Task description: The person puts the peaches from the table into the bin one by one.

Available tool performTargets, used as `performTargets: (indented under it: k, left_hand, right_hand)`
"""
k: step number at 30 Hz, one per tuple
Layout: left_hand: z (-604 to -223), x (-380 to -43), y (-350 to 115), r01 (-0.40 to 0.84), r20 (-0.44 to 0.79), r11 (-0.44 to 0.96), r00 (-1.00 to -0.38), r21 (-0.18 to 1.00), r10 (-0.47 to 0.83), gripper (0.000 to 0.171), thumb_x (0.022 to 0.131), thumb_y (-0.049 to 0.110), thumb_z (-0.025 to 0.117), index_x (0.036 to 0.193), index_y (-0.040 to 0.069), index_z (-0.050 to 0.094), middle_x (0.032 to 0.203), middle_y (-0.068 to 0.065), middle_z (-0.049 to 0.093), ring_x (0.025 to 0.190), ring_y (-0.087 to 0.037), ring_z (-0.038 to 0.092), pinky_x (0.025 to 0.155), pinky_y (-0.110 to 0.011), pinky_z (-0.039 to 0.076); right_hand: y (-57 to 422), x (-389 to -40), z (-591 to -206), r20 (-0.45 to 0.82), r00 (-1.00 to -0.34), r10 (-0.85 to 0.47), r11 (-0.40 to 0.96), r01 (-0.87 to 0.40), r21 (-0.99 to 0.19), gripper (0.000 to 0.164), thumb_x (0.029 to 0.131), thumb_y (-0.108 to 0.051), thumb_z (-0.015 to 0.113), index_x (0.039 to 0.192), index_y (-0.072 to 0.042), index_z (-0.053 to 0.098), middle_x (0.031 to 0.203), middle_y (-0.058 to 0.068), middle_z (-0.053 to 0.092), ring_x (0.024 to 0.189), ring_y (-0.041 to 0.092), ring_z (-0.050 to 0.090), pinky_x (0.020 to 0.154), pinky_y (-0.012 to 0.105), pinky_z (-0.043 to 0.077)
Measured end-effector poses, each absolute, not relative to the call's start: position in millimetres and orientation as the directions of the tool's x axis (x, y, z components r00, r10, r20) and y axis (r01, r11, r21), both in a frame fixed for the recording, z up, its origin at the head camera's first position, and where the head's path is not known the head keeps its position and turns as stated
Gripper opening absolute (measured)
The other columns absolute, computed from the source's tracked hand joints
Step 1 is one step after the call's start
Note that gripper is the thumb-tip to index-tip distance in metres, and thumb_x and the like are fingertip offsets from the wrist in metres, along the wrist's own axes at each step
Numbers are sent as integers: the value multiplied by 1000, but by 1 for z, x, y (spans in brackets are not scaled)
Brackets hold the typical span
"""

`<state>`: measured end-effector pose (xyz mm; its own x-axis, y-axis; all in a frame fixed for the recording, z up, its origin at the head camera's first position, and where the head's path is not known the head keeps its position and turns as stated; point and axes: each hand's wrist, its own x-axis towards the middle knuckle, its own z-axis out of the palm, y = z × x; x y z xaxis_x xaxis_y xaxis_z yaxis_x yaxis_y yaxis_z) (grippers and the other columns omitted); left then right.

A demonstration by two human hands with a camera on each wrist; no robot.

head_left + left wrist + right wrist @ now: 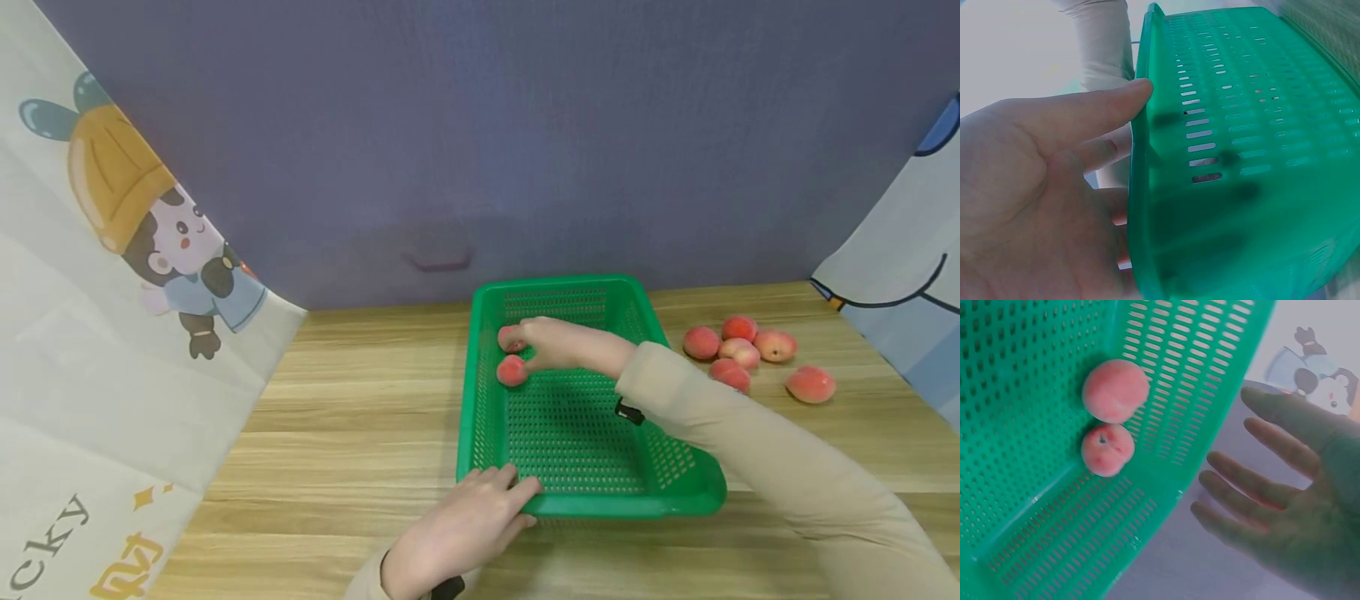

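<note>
The green basket (582,506) is set on the bench (375,400), just right of the middle of the head frame. At its lower left corner, the rim is pinched by the left hand (468,521) between thumb and fingers. Two peaches (512,372) are held in the basket's upper left part, side by side. The right hand (566,343) is held over the basket, fingers spread, seen apart from both in the right wrist view. Six more peaches (811,384) are grouped on the bench, right of frame.
</note>
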<state>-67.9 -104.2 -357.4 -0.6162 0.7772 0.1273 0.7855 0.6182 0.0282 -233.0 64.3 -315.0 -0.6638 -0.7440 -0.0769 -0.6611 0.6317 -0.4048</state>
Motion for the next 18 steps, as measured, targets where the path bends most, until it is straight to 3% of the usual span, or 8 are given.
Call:
performTargets:
  k: [6,13,18]
  left_hand:
    - [-357,-68,-105,786,122,617,-617,39,777,24,82,27,61,102,15,53,75,5,48,60,-4,42,54,-15,34]
    - [-356,-67,-104,782,119,621,-621,39,775,24,83,27,61,102,15,53,76,5,48,61,-4,44,55,-16,36]
    - [-356,-67,-105,781,115,622,-624,52,773,24,83,27,60,103,15,53,76,5,50,63,-4,45,56,-17,37]
  right_hand:
    - [75,-227,-300,-85,-675,-733,650,-658,-381,41,81,-16,64,119,-5,52,108,8,55,102,24,51,83,37,42]
    - [90,-221,-291,9,-684,-730,631,-679,-375,40,80,-13,64,117,-2,53,118,13,53,112,29,47,89,40,40]
    - [98,-217,-287,46,-693,-719,637,-684,-356,36,82,-15,63,116,-5,55,117,11,54,111,30,47,89,41,40]
